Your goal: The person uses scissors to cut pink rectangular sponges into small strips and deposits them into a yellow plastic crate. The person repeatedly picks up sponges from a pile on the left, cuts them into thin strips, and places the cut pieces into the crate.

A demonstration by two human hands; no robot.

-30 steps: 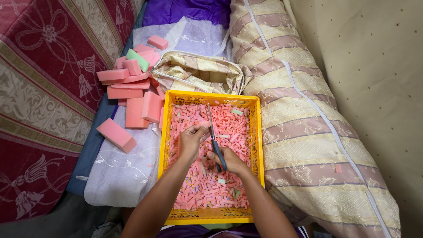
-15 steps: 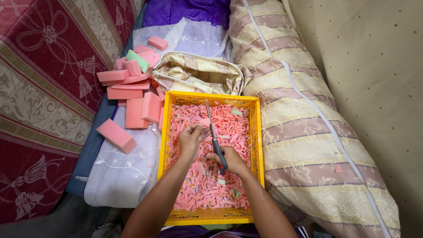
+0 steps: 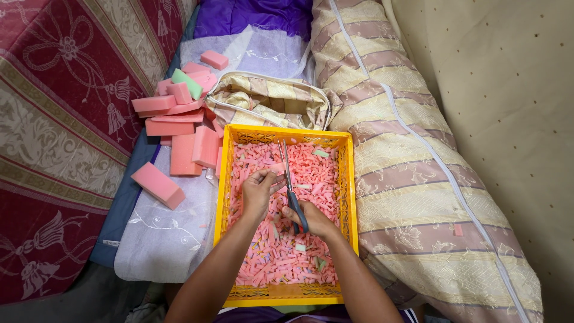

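Scissors (image 3: 291, 190) gripped by right hand (image 3: 311, 218).

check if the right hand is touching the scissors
Touching: the head view shows the right hand gripping the scissors, fingers through the dark handles, above the yellow crate.

Pink foam blocks (image 3: 173, 128) piled beside one green block (image 3: 186, 81); striped bolster (image 3: 406, 167) right; red patterned blanket (image 3: 60, 119) left.

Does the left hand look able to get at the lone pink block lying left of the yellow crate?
Probably yes. The block lies in the open on the cloth, with nothing over it, just past the crate wall beside the left hand, which now pinches a pink strip.
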